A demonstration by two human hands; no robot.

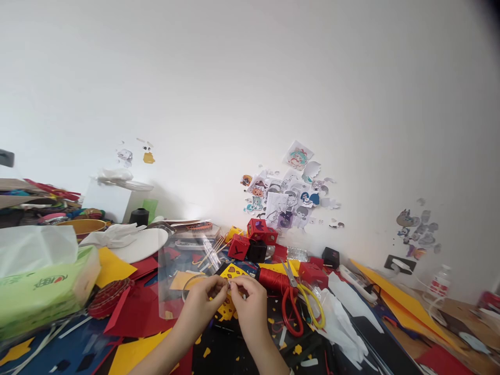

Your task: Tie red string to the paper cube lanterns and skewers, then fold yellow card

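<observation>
My left hand (208, 292) and my right hand (249, 299) meet at the middle of the table. Both are closed, thumbs and forefingers pinched tip to tip; anything between them is too small to make out. Just behind and below the fingertips is a yellow paper piece with brown heart-like shapes (233, 270), partly covered by the hands. A spool of red thread (274, 279) lies right of my right hand. Beside it rest scissors (292, 307) with one red and one yellow handle, blades upward. A clear plastic sheet (167, 291) stands left of my left hand.
Red and black paper cubes (239, 247) are piled against the wall. A green tissue pack (47, 286) sits at left, near red paper (144, 307) and yellow paper (138, 351). Crumpled white tissue (338, 325) and a dark phone-like slab (385, 346) lie at right. Scraps litter the black surface.
</observation>
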